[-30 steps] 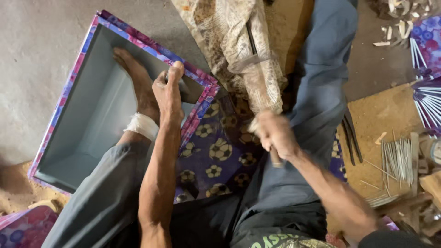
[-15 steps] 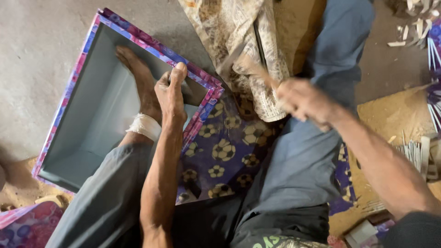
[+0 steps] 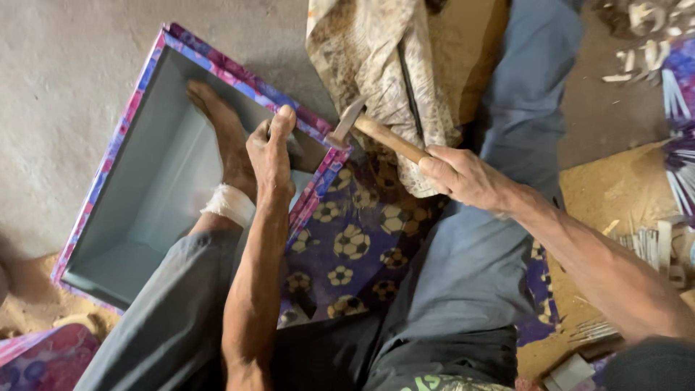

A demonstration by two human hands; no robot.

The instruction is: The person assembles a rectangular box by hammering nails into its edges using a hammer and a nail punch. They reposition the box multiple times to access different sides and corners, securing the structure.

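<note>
A shallow box (image 3: pixel 123 137) with a pink-and-blue patterned rim and pale grey inside lies open on the floor at the left. My bare foot (image 3: pixel 224 137), bandaged at the ankle, rests inside it. My left hand (image 3: pixel 271 148) presses on the box's near right rim, fingers pinched at the edge. My right hand (image 3: pixel 463 177) grips the wooden handle of a small hammer (image 3: pixel 362 129), whose metal head hovers just above the box's right corner.
A purple cloth (image 3: pixel 347 239) printed with footballs lies under my legs. A crumpled patterned sheet (image 3: pixel 376 65) hangs at the top centre. Thin sticks and strips (image 3: pixel 651 242) lie on a board at the right. Another patterned piece (image 3: pixel 43 358) sits at the bottom left.
My right hand picked up the hammer from beside my leg and swung it up and left to the box's corner. The left hand stayed on the rim.
</note>
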